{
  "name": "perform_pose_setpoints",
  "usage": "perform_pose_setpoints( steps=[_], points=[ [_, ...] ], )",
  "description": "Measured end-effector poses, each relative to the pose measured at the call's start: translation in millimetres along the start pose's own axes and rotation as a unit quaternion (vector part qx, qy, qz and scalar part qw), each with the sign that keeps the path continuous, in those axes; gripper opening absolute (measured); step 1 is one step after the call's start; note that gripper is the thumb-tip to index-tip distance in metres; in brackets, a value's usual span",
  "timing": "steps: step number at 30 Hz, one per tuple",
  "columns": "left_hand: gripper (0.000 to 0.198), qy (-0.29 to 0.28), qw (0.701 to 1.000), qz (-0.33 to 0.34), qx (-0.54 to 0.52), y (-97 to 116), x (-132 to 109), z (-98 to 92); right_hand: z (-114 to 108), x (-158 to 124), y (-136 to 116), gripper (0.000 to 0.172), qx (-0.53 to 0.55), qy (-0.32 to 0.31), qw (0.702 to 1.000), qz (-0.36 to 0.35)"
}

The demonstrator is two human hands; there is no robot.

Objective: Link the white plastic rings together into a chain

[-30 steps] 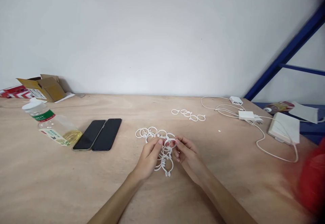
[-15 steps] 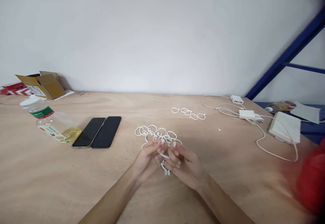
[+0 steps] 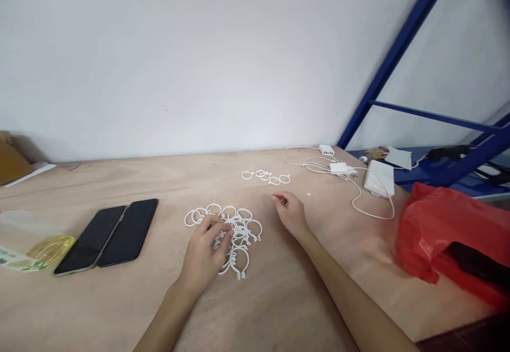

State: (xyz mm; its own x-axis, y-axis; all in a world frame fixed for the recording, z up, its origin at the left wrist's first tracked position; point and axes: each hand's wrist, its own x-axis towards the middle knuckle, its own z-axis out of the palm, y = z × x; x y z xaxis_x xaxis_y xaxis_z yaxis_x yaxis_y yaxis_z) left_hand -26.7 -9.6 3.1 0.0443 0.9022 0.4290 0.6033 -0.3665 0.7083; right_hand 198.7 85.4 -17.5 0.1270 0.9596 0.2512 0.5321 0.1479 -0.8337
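A pile of white plastic rings [image 3: 247, 259] with small knobbed ends lies on the wooden table, many overlapping. Over its left part is my left hand [image 3: 205, 251], thumb and forefinger tips close together on a white ring; the exact grip is partly lost among the rings. To the right of the pile, my right hand [image 3: 291, 215] has its fingers curled and pressed together, and whatever they may hold is hidden. Beyond it, a smaller group of white rings [image 3: 274, 181] lies further back on the table.
Two dark phones [image 3: 129, 232] lie side by side at left, near a clear bottle [image 3: 24, 240] with yellow contents. White chargers [image 3: 338, 168] with cables and a white box [image 3: 379, 178] are at back right. A red plastic bag [image 3: 434, 224] sits at the right edge.
The view has turned right. My hands, earlier together around a ring above the pile, have come apart: the right moved right and forward, the left stays over the pile's left part.
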Motion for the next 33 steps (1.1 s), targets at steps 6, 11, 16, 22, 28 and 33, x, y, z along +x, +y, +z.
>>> perform_pose_setpoints(
  steps=[6,11,16,22,28,33],
  points=[
    [0.016,-0.013,0.999,0.021,0.034,-1,-3,6.4,-9,42,15,0.051,-0.245,-0.068,0.966,0.043],
    [0.016,-0.004,1.0,0.013,0.028,-1,-2,5.4,5,47,7,0.034,-0.321,-0.08,0.943,0.027],
    [0.018,0.015,1.0,0.004,-0.009,-2,-2,6.5,5,27,4,0.031,-0.225,-0.039,0.973,-0.02],
    [0.032,0.013,0.996,-0.033,-0.077,7,-3,10.2,12,-28,-44,0.032,0.155,-0.233,0.96,-0.011],
    [0.027,-0.015,0.985,-0.074,-0.153,16,0,4.7,24,-59,-78,0.035,0.379,-0.358,0.839,0.157],
    [0.033,-0.072,0.87,-0.237,-0.425,20,3,2.9,23,-62,-80,0.034,0.468,-0.385,0.765,0.217]
  ],
)
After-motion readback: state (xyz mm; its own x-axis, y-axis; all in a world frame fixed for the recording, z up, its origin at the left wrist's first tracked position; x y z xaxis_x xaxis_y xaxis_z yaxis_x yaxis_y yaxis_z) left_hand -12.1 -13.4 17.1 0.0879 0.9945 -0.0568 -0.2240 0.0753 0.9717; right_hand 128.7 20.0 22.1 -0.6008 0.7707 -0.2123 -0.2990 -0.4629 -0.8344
